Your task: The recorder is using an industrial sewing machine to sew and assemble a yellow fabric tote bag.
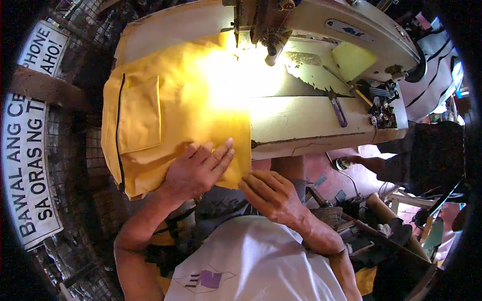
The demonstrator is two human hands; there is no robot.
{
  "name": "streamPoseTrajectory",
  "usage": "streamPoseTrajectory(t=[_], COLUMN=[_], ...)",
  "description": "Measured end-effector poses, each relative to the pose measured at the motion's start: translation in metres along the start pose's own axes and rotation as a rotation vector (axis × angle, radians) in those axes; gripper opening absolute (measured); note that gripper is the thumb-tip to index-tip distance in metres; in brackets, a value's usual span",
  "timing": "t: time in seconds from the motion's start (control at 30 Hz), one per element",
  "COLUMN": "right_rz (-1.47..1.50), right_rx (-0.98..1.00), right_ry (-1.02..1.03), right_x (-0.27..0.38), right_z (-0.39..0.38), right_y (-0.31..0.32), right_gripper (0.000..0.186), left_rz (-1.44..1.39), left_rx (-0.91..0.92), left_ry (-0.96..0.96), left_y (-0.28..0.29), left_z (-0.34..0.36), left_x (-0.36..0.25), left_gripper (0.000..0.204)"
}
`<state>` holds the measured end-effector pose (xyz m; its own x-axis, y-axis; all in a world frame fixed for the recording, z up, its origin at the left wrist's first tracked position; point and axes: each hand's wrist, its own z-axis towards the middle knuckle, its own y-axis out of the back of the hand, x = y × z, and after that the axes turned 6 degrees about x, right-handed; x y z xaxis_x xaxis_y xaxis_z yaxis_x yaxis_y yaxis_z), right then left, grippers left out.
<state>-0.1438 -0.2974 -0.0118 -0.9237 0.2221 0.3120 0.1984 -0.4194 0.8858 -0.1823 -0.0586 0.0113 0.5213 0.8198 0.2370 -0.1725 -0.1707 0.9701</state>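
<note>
A yellow fabric piece (186, 115) with a stitched pocket-like panel (142, 115) and a dark strip along its left side is spread over the sewing machine bed. My left hand (196, 168) lies on its near part, palm down, fingers stretched out. At the fabric's near right corner, my right hand (271, 194) has its fingers closed on the edge. The sewing machine (346, 25) stands at the far side, its lamp glaring on the cloth. That glare hides the needle area and where the fabric's far edge lies.
Thread snips (338, 108) lie on the machine bed, right of the fabric. Farther right are a yellow-handled tool (362, 97) and a tray of bobbins and small metal parts (384, 114). Another person's leg (374, 168) shows at the right. Signs (30, 170) hang at the left.
</note>
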Motion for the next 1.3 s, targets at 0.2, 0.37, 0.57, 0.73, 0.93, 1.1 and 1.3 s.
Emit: streamPoseTrajectory(t=[0.2,0.37,0.57,0.73,0.93,1.1,1.3], right_rz=[0.046,0.036,0.022,0.047,0.04,0.053,0.044], right_rx=[-0.051,-0.035,-0.014,-0.042,-0.07,-0.118,-0.109], right_ry=[-0.024,-0.064,-0.069,-0.075,-0.097,-0.08,-0.069], right_x=[-0.01,-0.023,-0.039,-0.053,-0.066,-0.077,-0.092], right_z=[0.016,0.024,0.04,0.05,0.062,0.073,0.082], right_y=[0.006,0.003,0.01,0.002,0.0,0.0,0.0], right_gripper=[0.039,0.04,0.04,0.04,0.037,0.037,0.036], left_rz=[-0.032,-0.062,-0.094,-0.059,-0.055,-0.081,-0.056], left_rx=[-0.008,-0.003,-0.009,-0.01,-0.033,-0.023,-0.023], left_ry=[0.01,0.013,0.037,0.022,0.027,0.015,0.006], left_y=[0.0,-0.006,-0.008,-0.014,-0.019,-0.021,-0.028], left_z=[0.01,0.021,0.038,0.045,0.053,0.061,0.07], left_x=[0.015,0.03,0.047,0.063,0.075,0.089,0.102], left_gripper=[0.037,0.036,0.037,0.034,0.033,0.028,0.025])
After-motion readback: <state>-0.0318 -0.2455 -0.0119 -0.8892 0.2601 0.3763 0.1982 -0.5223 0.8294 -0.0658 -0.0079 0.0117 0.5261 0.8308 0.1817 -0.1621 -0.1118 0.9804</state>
